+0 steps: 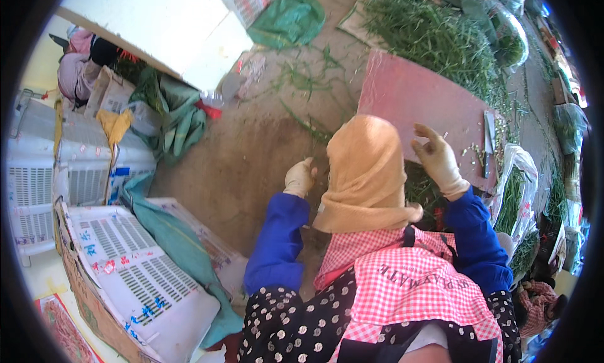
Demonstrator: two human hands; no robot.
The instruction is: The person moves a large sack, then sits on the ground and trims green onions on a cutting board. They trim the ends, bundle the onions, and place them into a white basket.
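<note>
My left hand (300,178), in a pale glove, is left of a tan towel (365,174) that drapes over my lap. Its fingers are curled, and whether they hold anything cannot be made out. On the towel's other side, my gloved right hand (438,161) is raised with its fingers apart, near the edge of a red board (415,99). A kitchen knife (489,141) with a dark handle lies on that board among small pale cuttings. Beyond the board spreads a heap of green leafy stalks (439,37).
White slotted plastic crates (137,264) stand at left, with a green woven sack (181,264) over one. A white slab (155,23) juts in at upper left. Right of me is a clear bag (512,188) of greens. Other people show at far left (78,75) and lower right (538,301).
</note>
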